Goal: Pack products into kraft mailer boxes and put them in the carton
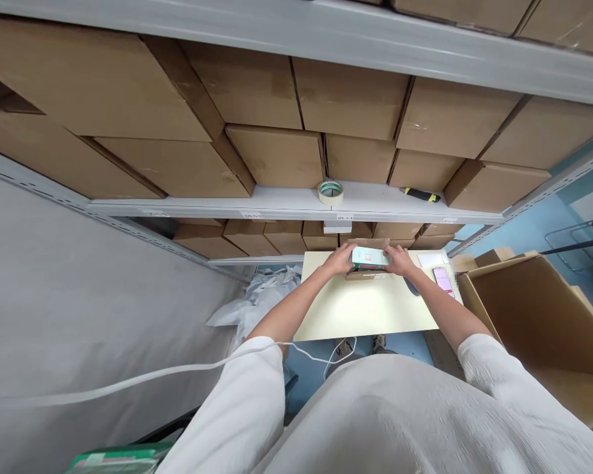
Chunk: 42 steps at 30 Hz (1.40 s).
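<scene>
Between my two hands is a small white-and-green package (370, 256) with pinkish-red print. My left hand (340, 259) grips its left end, and my right hand (398, 260) grips its right end, fingers closed on both sides. The package is at the opening of a small cardboard box (364, 276), whose brown walls show in front of and behind it. How deep it sits in the box I cannot tell. Under the box is a pale yellow tabletop (360, 316). A dark rounded object (412, 287), partly hidden by my right forearm, lies on the table.
Right of my hands lie a phone (443, 281) and a white paper (432, 259). A large open carton (534, 316) stands at right. Ahead, a shelf (286, 201) holds cartons, a tape roll (331, 192) and a yellow-black cutter (420, 195). A white cable (178, 370) crosses my left arm.
</scene>
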Tool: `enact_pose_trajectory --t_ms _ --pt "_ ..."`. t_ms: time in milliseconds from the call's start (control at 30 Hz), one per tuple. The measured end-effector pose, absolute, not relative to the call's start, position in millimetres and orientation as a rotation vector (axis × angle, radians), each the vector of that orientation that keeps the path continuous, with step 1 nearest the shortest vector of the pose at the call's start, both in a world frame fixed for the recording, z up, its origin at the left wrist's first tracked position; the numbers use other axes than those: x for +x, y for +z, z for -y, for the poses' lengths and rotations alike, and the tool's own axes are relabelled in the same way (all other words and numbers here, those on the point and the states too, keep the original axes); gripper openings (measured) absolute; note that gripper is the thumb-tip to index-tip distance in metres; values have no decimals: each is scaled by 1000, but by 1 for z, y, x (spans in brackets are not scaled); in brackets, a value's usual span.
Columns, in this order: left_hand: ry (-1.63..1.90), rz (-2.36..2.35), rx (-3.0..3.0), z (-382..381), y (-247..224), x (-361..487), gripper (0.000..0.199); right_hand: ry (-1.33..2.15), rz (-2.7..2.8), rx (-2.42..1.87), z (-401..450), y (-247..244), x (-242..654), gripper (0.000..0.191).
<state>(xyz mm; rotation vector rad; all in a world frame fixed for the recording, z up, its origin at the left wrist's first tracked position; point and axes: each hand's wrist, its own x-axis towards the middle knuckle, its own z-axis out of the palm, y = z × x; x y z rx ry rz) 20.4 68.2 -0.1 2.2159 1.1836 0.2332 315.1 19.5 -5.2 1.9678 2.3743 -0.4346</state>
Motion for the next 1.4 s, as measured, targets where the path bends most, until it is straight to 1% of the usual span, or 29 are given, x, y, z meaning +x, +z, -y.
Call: enact_pose_trajectory --t_ms 133,267,367,467,667,767,833,933,1067,1167,1233,1300,1400 --pt "188 -1210 2198 -69 -26 21 80 -425 -2387 1862 -25 -15 315 41" --pt "136 -1228 2183 -68 -38 20 75 -433 -2402 1817 -30 -27 312 41" --pt "96 -1244 2179 -68 -40 19 66 -452 -2441 1786 -33 -36 310 42" --pt "68 -1264 2192 -67 -40 17 58 -503 -2482 1795 -34 -44 312 39" --pt "34 -1309 2195 -66 -36 14 52 -603 -2490 1920 -35 -49 319 30" --pt "-5 -1309 2196 -62 -33 15 38 -645 -2489 1926 -34 -47 320 27" --pt "-43 -1303 2199 -59 -30 16 33 -727 -2484 1889 -32 -47 318 27" --pt "-93 -1280 2218 -55 -29 21 36 -848 -2446 1845 -29 -47 314 35" --pt "-178 -1266 2237 -54 -30 29 44 -888 -2347 1873 -28 -49 310 51" --pt "-229 -1280 2214 -54 -32 36 47 -938 -2249 1876 -29 -49 308 61" --pt "-247 -1284 2201 -54 -33 38 46 -973 -2219 1879 -28 -48 308 63" --pt "-186 -1300 2188 -53 -32 36 44 -976 -2231 1924 -27 -47 312 60" --pt "1 -1375 2180 -53 -27 30 39 -920 -2301 2065 -26 -46 324 50"
